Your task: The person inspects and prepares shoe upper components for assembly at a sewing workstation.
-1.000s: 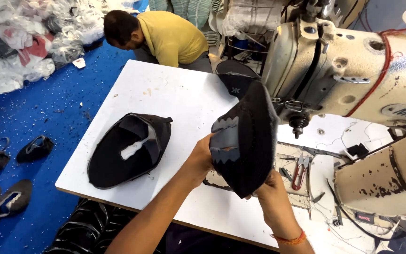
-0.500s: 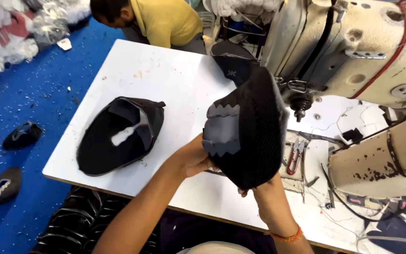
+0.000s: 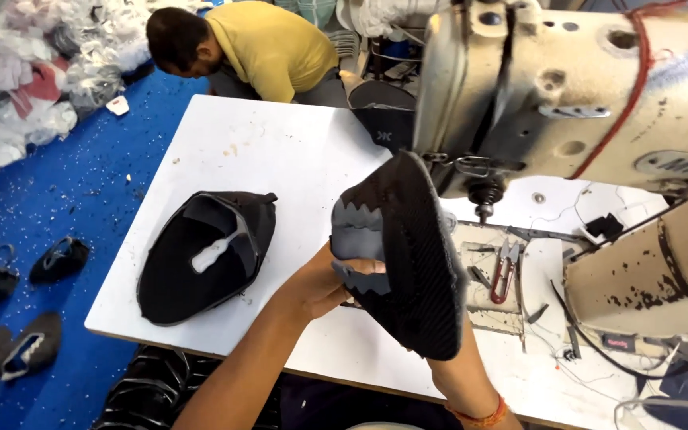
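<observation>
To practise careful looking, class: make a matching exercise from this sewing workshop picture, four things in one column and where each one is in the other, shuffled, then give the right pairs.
Things
1. black shoe upper
2. stack of black uppers
3. thread snips
4. loose shoe uppers

Places
A. on the blue floor
B. lying flat on the white table
C. held up by the left hand
D. on the sewing machine bed, right of the held upper

Pairs: 1-C, 2-B, 3-D, 4-A
</observation>
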